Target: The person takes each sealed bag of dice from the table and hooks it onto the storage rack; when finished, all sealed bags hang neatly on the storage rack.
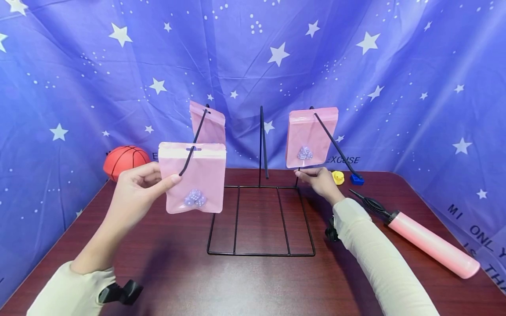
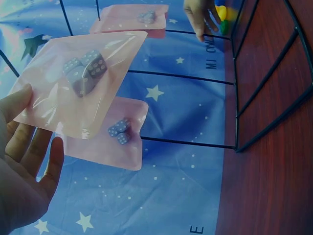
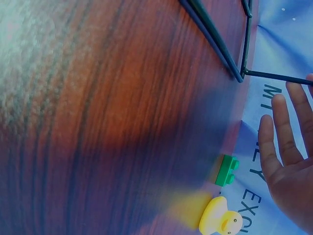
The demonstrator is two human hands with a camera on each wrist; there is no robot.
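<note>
A black wire rack (image 1: 261, 253) with three slanted pegs stands mid-table. My left hand (image 1: 166, 175) pinches the left edge of a pink pouch (image 1: 197, 175) of grey dice, held at the tip of the left peg (image 1: 193, 145), which passes through the pouch's hang slot. The left wrist view shows that pouch (image 2: 73, 88) against my fingers (image 2: 29, 142). A second pouch (image 1: 211, 125) hangs further back on the same peg. A third pouch (image 1: 310, 136) hangs on the right peg. My right hand (image 1: 306, 175) reaches up under its bottom corner with straight fingers (image 3: 288, 137).
An orange basketball (image 1: 122, 160) sits at the back left. A pink hand pump (image 1: 431, 243) lies at the right. A yellow duck (image 1: 337, 177), a blue brick (image 1: 357, 179) and a green brick (image 3: 226, 170) sit behind my right hand. Starry blue cloth encloses the table.
</note>
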